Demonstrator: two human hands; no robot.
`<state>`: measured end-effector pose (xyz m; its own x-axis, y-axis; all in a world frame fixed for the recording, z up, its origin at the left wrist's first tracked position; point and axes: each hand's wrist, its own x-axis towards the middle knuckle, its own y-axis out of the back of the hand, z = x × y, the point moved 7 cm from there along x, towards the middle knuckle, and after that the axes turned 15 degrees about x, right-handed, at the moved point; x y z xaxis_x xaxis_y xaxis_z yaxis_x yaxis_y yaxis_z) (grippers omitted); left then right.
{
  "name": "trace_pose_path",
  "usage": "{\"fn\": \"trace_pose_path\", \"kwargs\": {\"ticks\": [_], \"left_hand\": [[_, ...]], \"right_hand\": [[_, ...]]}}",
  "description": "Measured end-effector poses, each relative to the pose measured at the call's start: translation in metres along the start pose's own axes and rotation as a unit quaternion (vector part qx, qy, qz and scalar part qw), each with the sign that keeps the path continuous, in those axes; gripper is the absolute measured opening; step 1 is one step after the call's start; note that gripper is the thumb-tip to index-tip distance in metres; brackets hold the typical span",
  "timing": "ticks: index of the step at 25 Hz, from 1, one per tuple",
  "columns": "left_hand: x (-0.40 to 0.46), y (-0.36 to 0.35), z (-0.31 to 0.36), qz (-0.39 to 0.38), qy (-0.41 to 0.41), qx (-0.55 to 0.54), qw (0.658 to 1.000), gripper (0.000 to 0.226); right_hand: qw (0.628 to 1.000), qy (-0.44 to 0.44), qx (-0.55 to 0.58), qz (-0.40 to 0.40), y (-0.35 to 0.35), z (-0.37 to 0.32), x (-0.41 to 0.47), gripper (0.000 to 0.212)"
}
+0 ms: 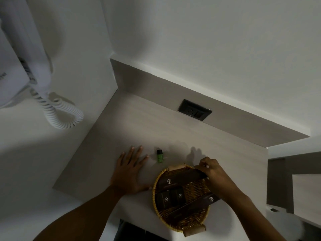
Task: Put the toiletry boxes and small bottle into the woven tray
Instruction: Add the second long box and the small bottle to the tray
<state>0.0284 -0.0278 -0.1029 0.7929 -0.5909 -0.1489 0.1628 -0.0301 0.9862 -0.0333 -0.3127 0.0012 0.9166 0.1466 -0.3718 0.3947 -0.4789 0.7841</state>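
Beside the flat, open left hand [129, 168] stands the upright small bottle [160, 156]; the right hand [211, 168] grips a box [180, 179] at the woven tray [156, 184].

My round woven tray [157, 184] sits at the counter's near edge, dark logo-printed toiletry boxes [171, 197] lying flat inside, another long box [180, 179] tilted across its far rim. The small green black-capped bottle [160, 156] stands upright just beyond it.
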Motion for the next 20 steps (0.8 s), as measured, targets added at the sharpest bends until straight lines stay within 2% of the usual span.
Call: {"fn": "trace_pose_path", "kwargs": {"ticks": [3, 7, 8, 12, 15, 16, 18, 20], "left_hand": [[0.0, -0.001, -0.001, 0.004, 0.005, 0.003, 1.0, 0.118], [0.0, 0.001, 0.0, -0.002, 0.008, 0.005, 1.0, 0.118], [0.0, 0.001, 0.0, -0.004, 0.009, 0.008, 1.0, 0.118], [-0.001, 0.0, -0.001, 0.002, 0.012, -0.001, 1.0, 0.118], [-0.001, -0.003, -0.002, -0.003, 0.015, -0.005, 1.0, 0.119], [-0.001, -0.004, -0.002, -0.004, 0.011, -0.004, 1.0, 0.119], [-0.001, -0.003, -0.002, -0.002, 0.009, -0.003, 1.0, 0.118], [-0.001, 0.0, -0.002, 0.006, 0.009, -0.001, 1.0, 0.117]], "right_hand": [[0.999, -0.014, 0.047, -0.014, 0.006, 0.005, 0.001, 0.05], [0.988, 0.003, 0.106, 0.113, 0.033, -0.028, 0.042, 0.04], [0.988, 0.001, 0.101, 0.114, 0.027, -0.044, 0.062, 0.039], [0.997, -0.048, -0.038, -0.041, -0.031, -0.091, 0.134, 0.042], [0.994, -0.013, -0.076, -0.076, -0.045, -0.105, 0.152, 0.029], [0.997, 0.009, -0.047, -0.063, -0.04, -0.109, 0.149, 0.025], [0.992, 0.042, 0.11, 0.036, -0.011, -0.109, 0.131, 0.017], [0.947, 0.041, 0.268, 0.175, 0.029, -0.088, 0.087, 0.018]]}}
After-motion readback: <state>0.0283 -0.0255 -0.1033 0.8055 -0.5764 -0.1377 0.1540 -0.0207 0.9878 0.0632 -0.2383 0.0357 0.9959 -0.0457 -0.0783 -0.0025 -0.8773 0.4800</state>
